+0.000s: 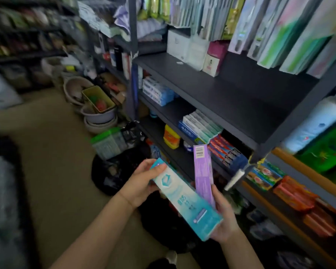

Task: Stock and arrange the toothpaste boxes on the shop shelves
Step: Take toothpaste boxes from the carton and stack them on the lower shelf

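My left hand (pixel 139 183) grips the upper end of a long teal and white toothpaste box (pixel 184 197) that slants down to the right. My right hand (pixel 224 216) holds the lower end of that box, and its fingers also grip a purple toothpaste box (pixel 203 169) that stands nearly upright behind it. Both boxes hover in front of the dark shelf unit (pixel 231 98). On the lower shelf lie red toothpaste boxes (pixel 226 152), with a white and green stack (pixel 201 126) beside them and blue boxes (pixel 157 92) further left.
Packs of toothbrushes (pixel 275 30) hang above the wide bare shelf board. Orange and green boxes (pixel 285 187) fill the shelf at right. A black bag (pixel 120 169) lies open on the floor below my hands, with a green-lidded tub (pixel 110 141) and stacked basins (pixel 99 115) beyond.
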